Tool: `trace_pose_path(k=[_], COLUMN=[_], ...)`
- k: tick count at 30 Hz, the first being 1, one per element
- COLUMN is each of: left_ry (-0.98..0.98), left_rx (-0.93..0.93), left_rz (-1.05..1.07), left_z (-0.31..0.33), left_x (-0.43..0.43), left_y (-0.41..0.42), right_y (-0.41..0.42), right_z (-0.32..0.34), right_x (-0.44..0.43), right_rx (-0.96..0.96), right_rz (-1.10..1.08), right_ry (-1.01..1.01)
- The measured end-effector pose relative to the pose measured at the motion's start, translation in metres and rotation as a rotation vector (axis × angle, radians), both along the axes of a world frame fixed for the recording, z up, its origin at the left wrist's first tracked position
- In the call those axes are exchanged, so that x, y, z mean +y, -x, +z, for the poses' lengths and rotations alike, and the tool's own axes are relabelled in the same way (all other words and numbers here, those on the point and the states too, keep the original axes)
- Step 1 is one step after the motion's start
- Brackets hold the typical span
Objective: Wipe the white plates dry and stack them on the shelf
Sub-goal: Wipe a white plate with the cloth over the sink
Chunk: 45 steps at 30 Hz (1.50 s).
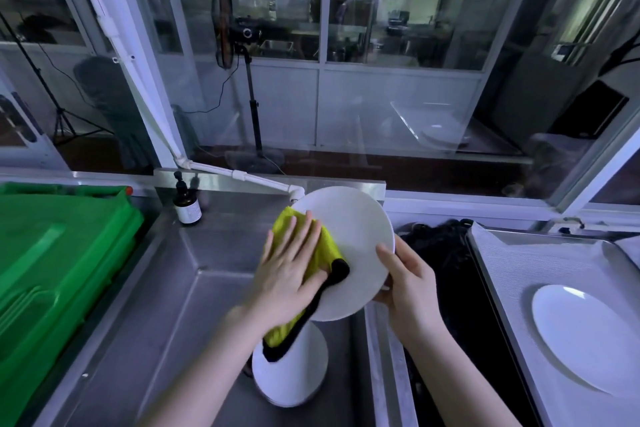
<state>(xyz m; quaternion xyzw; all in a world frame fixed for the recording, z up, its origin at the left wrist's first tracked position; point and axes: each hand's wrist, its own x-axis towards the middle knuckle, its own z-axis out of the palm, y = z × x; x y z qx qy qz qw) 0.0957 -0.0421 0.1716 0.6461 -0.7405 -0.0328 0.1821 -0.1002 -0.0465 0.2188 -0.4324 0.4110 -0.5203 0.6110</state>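
We see a white plate [353, 236] held tilted above the steel sink [207, 253], its face turned towards us and its upper rim close to the end of a white pipe [242, 175] that runs along the back wall. Our right hand [408, 284] grips the plate at its right edge, thumb laid on the face and the other fingers curled behind the rim. Our left hand [287, 274] lies flat on a yellow-green cloth [327, 248] with a black border, its fingers straight and slightly spread, pressing the cloth against the left half of the plate. The cloth's lower end hangs below the plate's edge. Under it, down in the sink basin, sits a stack of plates [291, 378], also white; the cloth hides part of it, and we cannot count how many there are. To the right, past a dark heap [450, 253] that is too dim to identify, a metal tray [519, 253] carries a lone plate [581, 336] lying flat, well apart from the one in our hands. At the left edge of the sink stands a green plastic bin [52, 253], and a brown pump bottle [187, 204] stands upright at the sink's back corner. Behind the window a standing fan [223, 28] is visible.
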Motion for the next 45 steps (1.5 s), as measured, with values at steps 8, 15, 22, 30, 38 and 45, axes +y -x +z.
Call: trace_pose_path(k=[8,15,22,30,38,45], left_ry=[-0.022,0.034,-0.031,0.024,0.217,0.006], left_rx=[0.152,-0.125,-0.058,0.024,-0.085,0.493], left_rz=[-0.162,-0.182,-0.078,-0.287,-0.256,0.213], left_z=[-0.001,0.017,-0.003,-0.002,0.035,0.056], left_x=[0.023,-0.022,0.012,0.025,-0.02,-0.024], left_y=[0.049,0.0,0.005,0.04,-0.009,-0.022], right_y=[-0.013,-0.008,0.005,-0.005,0.003,0.025], right_z=[-0.014,-0.014,-0.006,-0.013,-0.014,0.004], right_x=[0.006,0.015,0.002,0.012,0.026,0.013], right_rx=[-0.008,-0.033,-0.014,-0.087,-0.009,0.242], right_rz=[0.047,0.095,0.023,0.092,0.255,0.29], right_ry=[0.04,-0.089,-0.074,-0.08,-0.039,0.171])
